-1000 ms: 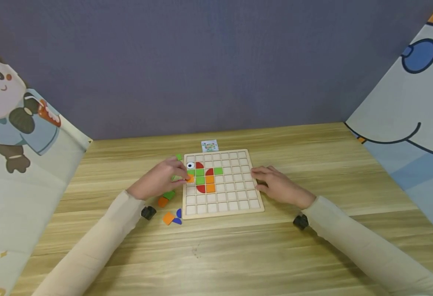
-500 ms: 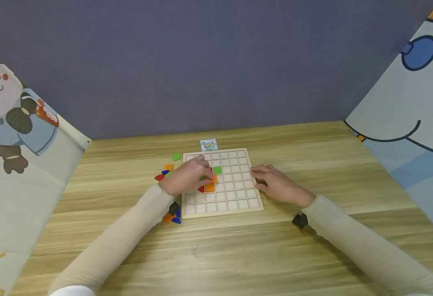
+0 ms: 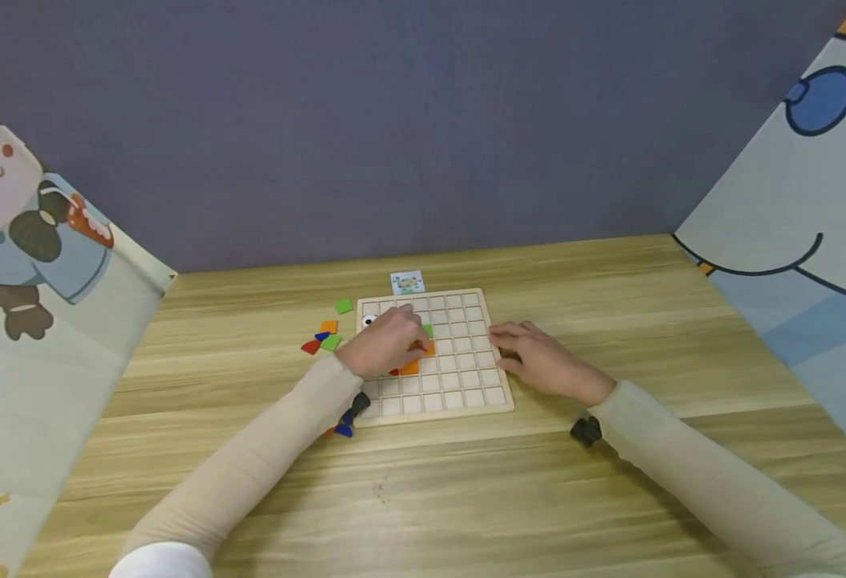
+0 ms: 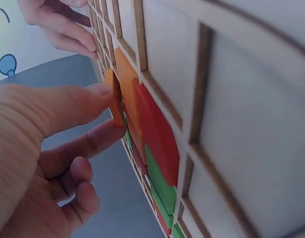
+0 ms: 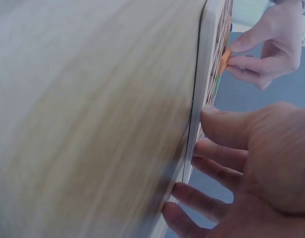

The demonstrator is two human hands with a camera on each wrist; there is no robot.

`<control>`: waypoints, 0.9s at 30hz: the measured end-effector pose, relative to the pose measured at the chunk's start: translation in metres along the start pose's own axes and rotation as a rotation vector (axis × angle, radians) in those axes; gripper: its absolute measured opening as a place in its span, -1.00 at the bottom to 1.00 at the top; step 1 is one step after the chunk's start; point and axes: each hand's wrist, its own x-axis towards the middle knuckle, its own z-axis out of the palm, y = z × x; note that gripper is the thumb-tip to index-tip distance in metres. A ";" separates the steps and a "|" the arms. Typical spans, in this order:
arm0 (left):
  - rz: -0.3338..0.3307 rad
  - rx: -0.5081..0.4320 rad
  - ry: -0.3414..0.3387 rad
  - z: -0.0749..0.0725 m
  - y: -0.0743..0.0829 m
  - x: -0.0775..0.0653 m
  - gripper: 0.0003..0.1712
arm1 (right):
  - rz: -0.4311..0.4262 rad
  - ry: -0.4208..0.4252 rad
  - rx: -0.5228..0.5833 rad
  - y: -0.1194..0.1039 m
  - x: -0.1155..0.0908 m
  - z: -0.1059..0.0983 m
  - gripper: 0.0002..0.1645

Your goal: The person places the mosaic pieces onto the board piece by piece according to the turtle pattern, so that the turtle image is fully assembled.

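Between thumb and index finger my left hand (image 3: 388,340) pinches an orange square tile (image 4: 115,99), tilted, at the grid of the wooden board (image 3: 466,399). In the left wrist view, more orange tiles (image 4: 127,74), a red rounded tile (image 4: 159,134) and green tiles (image 4: 161,181) lie in the cells beside it. A round eye tile (image 3: 368,320) shows at the board's upper left. My left hand hides part of the pattern from the head camera. My right hand (image 3: 547,363) rests its thumb and fingertips on the board's right edge, fingers slightly bent.
Left of the board lie loose tiles: green (image 3: 344,306), orange (image 3: 329,327), red (image 3: 311,347) and blue (image 3: 344,430), some partly behind the left wrist. A small picture card (image 3: 408,282) lies behind the board. A dark panel (image 3: 423,136) stands behind the wooden table (image 3: 466,498).
My left hand has moved right from the board's left edge to its middle, carrying the orange tile. The right hand has stayed at the board's right edge.
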 end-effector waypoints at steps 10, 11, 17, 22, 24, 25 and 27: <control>0.001 0.021 -0.012 0.001 -0.001 0.003 -0.89 | 0.008 -0.006 -0.001 0.001 0.000 0.000 -0.37; 0.003 0.023 -0.010 0.001 -0.001 0.003 -0.89 | 0.009 -0.006 0.001 0.001 0.000 0.000 -0.37; -0.024 0.062 -0.042 -0.002 -0.001 0.000 -0.91 | -0.003 0.005 0.004 0.000 0.000 0.000 -0.37; -0.039 0.057 -0.045 -0.005 -0.004 -0.009 -0.87 | 0.001 -0.003 0.002 0.000 0.000 0.000 -0.37; -0.048 0.039 -0.027 -0.008 -0.005 -0.016 -0.86 | 0.005 -0.006 0.001 0.000 0.000 0.000 -0.37; -0.053 0.033 -0.017 -0.010 -0.006 -0.019 -0.86 | 0.003 -0.005 -0.001 0.000 0.000 0.000 -0.37; -0.072 0.018 0.003 -0.014 -0.008 -0.027 -0.84 | 0.002 -0.004 -0.001 0.000 0.000 0.000 -0.38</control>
